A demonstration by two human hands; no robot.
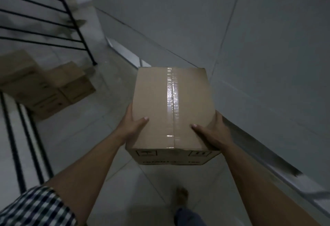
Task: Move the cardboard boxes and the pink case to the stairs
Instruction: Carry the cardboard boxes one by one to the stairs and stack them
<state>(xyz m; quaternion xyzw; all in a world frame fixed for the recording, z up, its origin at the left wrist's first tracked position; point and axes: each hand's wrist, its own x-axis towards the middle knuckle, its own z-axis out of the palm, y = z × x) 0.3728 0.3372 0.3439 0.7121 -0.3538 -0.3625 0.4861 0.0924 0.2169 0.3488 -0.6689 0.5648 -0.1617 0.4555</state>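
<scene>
A taped cardboard box (171, 108) is carried in front of me at about waist height above the tiled floor. My left hand (132, 127) grips its left side with the thumb on top. On the box's right side my right hand (212, 133) holds it the same way. Several more cardboard boxes (44, 90) stand stacked at the left, on the floor by the foot of the stairs. No pink case is in view.
A black metal stair railing (71, 20) rises at the upper left, and more black bars (19, 136) run down the left edge. A grey wall (250, 47) closes the right side. My bare foot (182, 197) is on the pale tiled floor (85, 136).
</scene>
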